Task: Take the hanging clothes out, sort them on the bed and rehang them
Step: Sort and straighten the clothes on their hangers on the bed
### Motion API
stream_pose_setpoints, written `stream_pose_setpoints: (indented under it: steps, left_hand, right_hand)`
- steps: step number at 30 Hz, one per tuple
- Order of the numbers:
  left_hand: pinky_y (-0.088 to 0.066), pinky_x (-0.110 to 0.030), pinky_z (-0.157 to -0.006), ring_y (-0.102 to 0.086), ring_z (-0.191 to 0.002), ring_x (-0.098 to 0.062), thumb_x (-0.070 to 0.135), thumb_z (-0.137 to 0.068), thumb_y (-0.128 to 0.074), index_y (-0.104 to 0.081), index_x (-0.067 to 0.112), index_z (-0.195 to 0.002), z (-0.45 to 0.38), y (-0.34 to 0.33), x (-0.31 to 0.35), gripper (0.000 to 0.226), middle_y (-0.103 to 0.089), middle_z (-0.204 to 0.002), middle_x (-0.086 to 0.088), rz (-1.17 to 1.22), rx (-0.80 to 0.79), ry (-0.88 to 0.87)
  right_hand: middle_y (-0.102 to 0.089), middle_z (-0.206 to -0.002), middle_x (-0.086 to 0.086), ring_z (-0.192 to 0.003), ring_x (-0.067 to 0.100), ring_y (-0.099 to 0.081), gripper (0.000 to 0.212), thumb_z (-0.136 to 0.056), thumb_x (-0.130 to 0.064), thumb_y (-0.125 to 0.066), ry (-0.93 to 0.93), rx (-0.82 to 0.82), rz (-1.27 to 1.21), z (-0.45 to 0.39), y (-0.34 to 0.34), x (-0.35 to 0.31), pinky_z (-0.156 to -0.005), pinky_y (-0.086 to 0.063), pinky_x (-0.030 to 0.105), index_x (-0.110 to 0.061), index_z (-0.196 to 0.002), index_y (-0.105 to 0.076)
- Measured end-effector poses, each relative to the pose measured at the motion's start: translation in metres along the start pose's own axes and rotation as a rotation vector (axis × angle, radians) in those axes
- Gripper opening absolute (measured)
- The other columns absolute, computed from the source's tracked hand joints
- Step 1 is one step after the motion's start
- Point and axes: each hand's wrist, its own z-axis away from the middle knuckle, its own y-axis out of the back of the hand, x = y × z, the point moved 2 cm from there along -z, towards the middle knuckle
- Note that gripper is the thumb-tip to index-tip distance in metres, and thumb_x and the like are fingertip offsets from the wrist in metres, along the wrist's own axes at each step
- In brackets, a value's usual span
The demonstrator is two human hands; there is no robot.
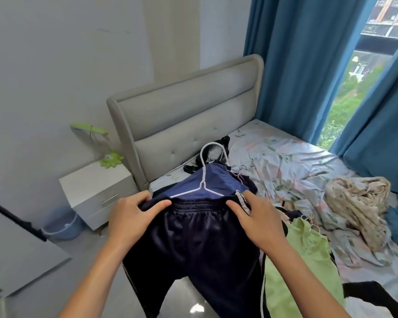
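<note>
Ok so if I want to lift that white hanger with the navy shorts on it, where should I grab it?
Probably at the neck of the white hanger, just below its hook, coming from above. The hook points away toward the headboard and stands clear of the cloth, while the arms sit inside the navy shorts, whose waistband the left hand and right hand both hold.

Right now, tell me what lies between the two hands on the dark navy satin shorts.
In the head view, the gathered elastic waistband of the dark navy satin shorts spans between the left hand and the right hand; the white wire hanger sits just behind it.
</note>
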Motion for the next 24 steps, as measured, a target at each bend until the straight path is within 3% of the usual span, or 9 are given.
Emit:
stream_pose_setpoints:
  steps: [4, 7, 12, 15, 19, 24]
  left_hand:
    - [-0.043, -0.036, -0.055, -0.052, -0.054, -0.014, 0.08, -0.073, -0.074, -0.051, 0.018, -0.069, -0.046, 0.002, -0.021, 0.066, -0.051, -0.054, 0.004, -0.048, -0.008, 0.0]
    - [-0.045, -0.038, -0.055, -0.054, -0.056, -0.016, 0.08, -0.073, -0.074, -0.052, 0.014, -0.07, -0.081, -0.009, -0.028, 0.07, -0.053, -0.057, -0.001, -0.08, -0.018, -0.018]
    - [-0.045, -0.039, -0.056, -0.055, -0.059, -0.015, 0.078, -0.076, -0.075, -0.051, 0.013, -0.069, -0.15, -0.035, -0.039, 0.069, -0.055, -0.058, -0.001, -0.116, -0.069, -0.056]
    - [-0.046, -0.037, -0.057, -0.056, -0.059, -0.012, 0.08, -0.076, -0.073, -0.051, 0.014, -0.069, -0.2, -0.051, -0.047, 0.07, -0.056, -0.058, 0.001, -0.131, -0.1, -0.061]
    - [-0.046, -0.039, -0.06, -0.055, -0.06, -0.013, 0.076, -0.077, -0.074, -0.048, 0.016, -0.067, -0.268, -0.065, -0.057, 0.067, -0.054, -0.055, 0.0, -0.169, -0.138, -0.06]
    - [-0.043, -0.038, -0.059, -0.056, -0.062, -0.015, 0.064, -0.082, -0.078, -0.046, 0.02, -0.066, -0.336, -0.083, -0.063, 0.056, -0.055, -0.058, 0.005, -0.179, -0.172, -0.12]
  right_hand:
    - [-0.05, -0.058, -0.005, -0.059, 0.021, -0.053, 0.045, -0.094, -0.065, -0.057, -0.063, 0.007, 0.001, -0.023, -0.032, -0.012, -0.055, -0.043, 0.041, -0.028, -0.077, -0.037]
    - [-0.048, -0.055, -0.006, -0.055, 0.011, -0.049, 0.044, -0.095, -0.06, -0.062, -0.112, 0.026, -0.033, -0.045, -0.048, -0.012, -0.052, -0.037, 0.037, -0.031, -0.074, -0.036]
    - [-0.047, -0.054, -0.006, -0.054, 0.01, -0.049, 0.038, -0.097, -0.054, -0.064, -0.161, 0.024, -0.042, -0.098, -0.081, -0.004, -0.05, -0.03, 0.032, -0.033, -0.076, -0.04]
    - [-0.049, -0.054, -0.006, -0.055, 0.01, -0.051, 0.03, -0.098, -0.055, -0.062, -0.193, 0.031, -0.078, -0.14, -0.105, 0.003, -0.051, -0.034, 0.032, -0.029, -0.085, -0.052]
    - [-0.056, -0.06, -0.004, -0.057, 0.011, -0.055, 0.036, -0.098, -0.06, -0.057, -0.208, 0.0, -0.09, -0.205, -0.134, 0.008, -0.061, -0.05, 0.041, -0.024, -0.095, -0.06]
    - [-0.054, -0.062, -0.006, -0.06, 0.007, -0.053, 0.034, -0.099, -0.055, -0.061, -0.22, 0.022, -0.1, -0.269, -0.149, 0.014, -0.059, -0.042, 0.038, -0.029, -0.081, -0.048]
